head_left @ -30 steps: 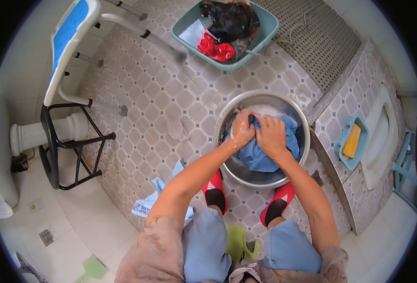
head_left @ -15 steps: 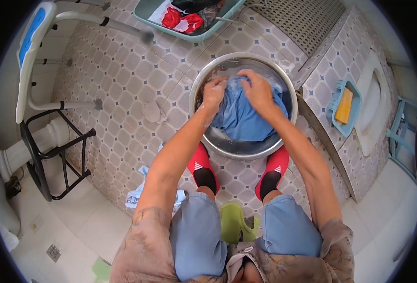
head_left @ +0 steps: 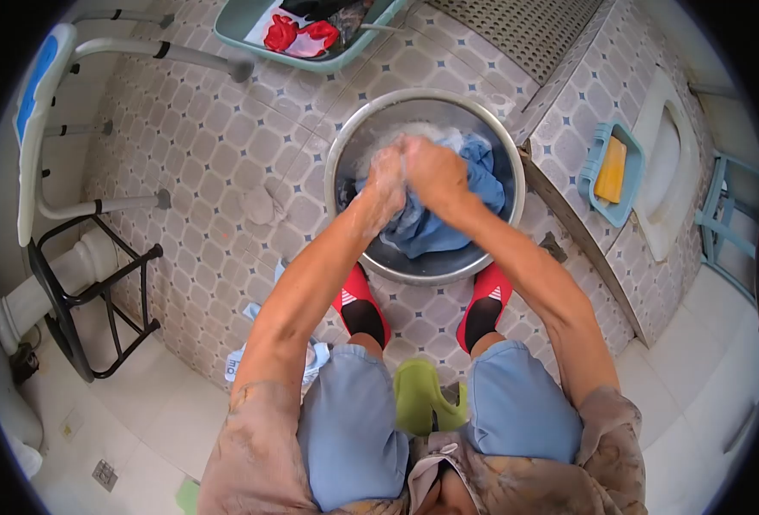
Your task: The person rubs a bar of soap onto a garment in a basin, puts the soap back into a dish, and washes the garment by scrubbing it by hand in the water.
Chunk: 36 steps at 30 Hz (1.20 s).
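Observation:
A wet blue garment lies bunched in a round metal basin, with whitish suds at the far side. My left hand, foamy with lather, is closed on a gathered part of the cloth. Pressed against it, my right hand also grips the garment, knuckles up. Both hands meet over the left-centre of the basin, and the fabric between them is mostly hidden by the fingers. The rest of the cloth spreads to the right and toward me.
A teal tub with red, white and black laundry stands beyond. At right, a blue soap tray holds a yellow bar beside a squat toilet. A shower chair and black-framed stool are at left.
My hands were apart on the cloth and have come together, fists touching. The garment is now gathered more, showing suds behind it. The whole view has shifted slightly.

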### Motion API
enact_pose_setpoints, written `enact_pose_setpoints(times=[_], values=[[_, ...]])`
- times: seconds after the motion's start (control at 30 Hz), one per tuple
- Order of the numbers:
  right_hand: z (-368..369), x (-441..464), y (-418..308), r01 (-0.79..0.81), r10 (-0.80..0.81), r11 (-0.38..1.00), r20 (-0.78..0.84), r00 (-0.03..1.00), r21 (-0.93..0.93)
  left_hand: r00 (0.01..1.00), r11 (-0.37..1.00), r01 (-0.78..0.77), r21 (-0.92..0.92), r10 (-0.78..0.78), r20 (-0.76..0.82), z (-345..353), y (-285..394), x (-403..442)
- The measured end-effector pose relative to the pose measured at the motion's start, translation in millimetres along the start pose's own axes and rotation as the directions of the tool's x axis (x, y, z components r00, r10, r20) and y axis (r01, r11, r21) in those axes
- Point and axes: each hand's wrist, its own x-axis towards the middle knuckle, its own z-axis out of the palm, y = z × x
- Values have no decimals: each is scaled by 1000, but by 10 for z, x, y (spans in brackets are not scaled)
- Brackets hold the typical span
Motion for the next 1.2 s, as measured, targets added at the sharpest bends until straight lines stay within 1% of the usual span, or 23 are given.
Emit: enact_pose_setpoints(times=[0.07, 0.13, 0.17, 0.23, 0.27, 0.3, 0.37, 0.4, 0.47, 0.5, 0.57, 0.6, 0.63, 0.7, 0.77, 0.83, 0.87, 0.9, 0.97, 1.03, 1.1, 1.13, 1.2], values=[[25, -180, -202, 73, -77, 997, 127, 989, 33, 995, 994, 88, -70, -84, 61, -222, -146, 88], [244, -235, -155, 241, -243, 969, -25, 970, -56, 980, 973, -132, 190, 98, 175, -405, -285, 350], [308, -76, 22, 187, -190, 981, -44, 981, -59, 981, 973, -124, 193, 92, 168, -417, -346, 389], [236, 346, 316, 25, -31, 997, -77, 997, -72, 979, 964, 176, -198, -150, 136, -211, -204, 293], [108, 407, 332, -86, 79, 993, -81, 994, -81, 997, 995, 19, -98, -27, -78, 131, 181, -265], [21, 431, 354, -83, 76, 993, -87, 993, -79, 997, 995, 13, -95, -20, -77, 164, 338, -373], [-173, 373, 443, 173, -92, 977, -495, 864, 121, 979, 982, -188, 19, 189, -75, 51, 510, -481], [-398, 247, 372, 176, -97, 977, -489, 867, 118, 979, 982, -186, 11, 187, -79, -82, 553, -509], [-856, -146, 172, 99, 126, 860, -397, 909, 500, 836, 774, -544, 325, 533, 133, -325, 649, -547], [-850, -295, 212, 88, 137, 860, -393, 909, 503, 841, 777, -536, 329, 523, 136, -350, 632, -617], [-762, -550, 346, 351, -164, 848, -433, 886, 398, 695, 569, -711, 414, 475, 540, -389, 555, -795], [-674, -613, 435, 344, -161, 850, -426, 890, 398, 708, 539, -689, 485, 358, 608, -467, 478, -750], [-552, -685, 533, 377, -298, 890, -300, 906, 255, 713, 548, -682, 484, 355, 604, -537, 345, -728], [-334, -743, 692, 428, -409, 898, -162, 898, 106, 799, 294, -589, 753, 70, 597, -626, 198, -669], [-157, -866, 782, 417, -419, 907, 18, 908, 65, 835, 224, -548, 806, 90, 543, -530, 130, -746], [-128, -911, 787, 355, -357, 933, 57, 932, 53, 814, 217, -545, 810, 369, 449, -476, 71, -726], [-128, -906, 794, 344, -344, 939, 111, 932, 21, 708, 5, -618, 786, 440, 553, -475, 81, -656], [-126, -882, 796, 337, -331, 941, 160, 930, -11, 709, 8, -617, 787, 438, 553, -415, 102, -611], [-257, -791, 714, 226, -230, 973, 281, 931, 49, 358, -381, -670, 637, 585, 727, -262, 138, -540], [-455, -630, 580, 110, -137, 990, 392, 910, 91, 385, -391, -714, 581, 475, 791, -277, 132, -332], [-614, -486, 468, 32, -80, 990, 357, 931, 137, 698, -498, -539, 679, 188, 692, -232, 104, -271], [-612, -428, 458, 29, -77, 990, 358, 930, 136, 727, -517, -517, 682, 156, 669, -216, 113, -232], [-579, -276, 460, 363, -379, 922, 124, 917, 133, 757, -514, -514, 687, 105, 645, -249, 174, -222]])
